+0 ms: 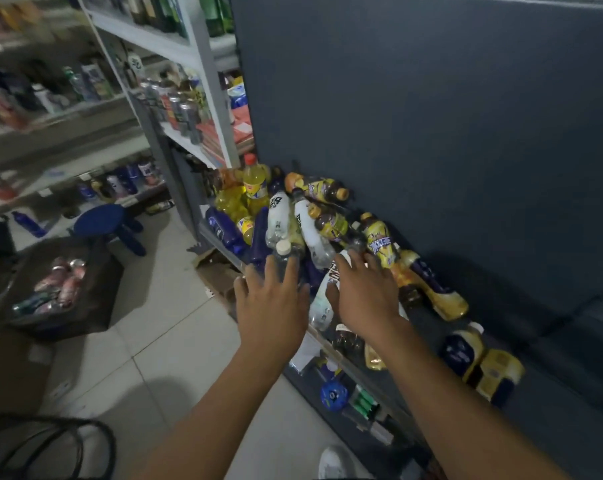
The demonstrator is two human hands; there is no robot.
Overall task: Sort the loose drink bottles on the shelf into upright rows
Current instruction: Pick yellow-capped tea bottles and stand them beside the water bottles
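A jumbled heap of drink bottles lies on a dark shelf (428,327) against a blue-grey wall. White-labelled bottles (279,216) and yellow-labelled brown bottles (379,242) lie on their sides, while a yellow soda bottle (253,183) with a red cap stands upright at the far end. My left hand (270,299) hovers with fingers spread over a clear bottle with a white cap (283,249), not plainly gripping it. My right hand (364,292) rests with straight fingers on a white-labelled bottle (322,299) lying at the shelf's front edge.
Two more bottles (480,362) lie on the shelf near me. A lower shelf holds small items, among them a blue round object (334,394). On the tiled floor stand a dark crate of cans (61,289), a blue stool (102,220) and cardboard (217,271). Stocked shelving fills the left.
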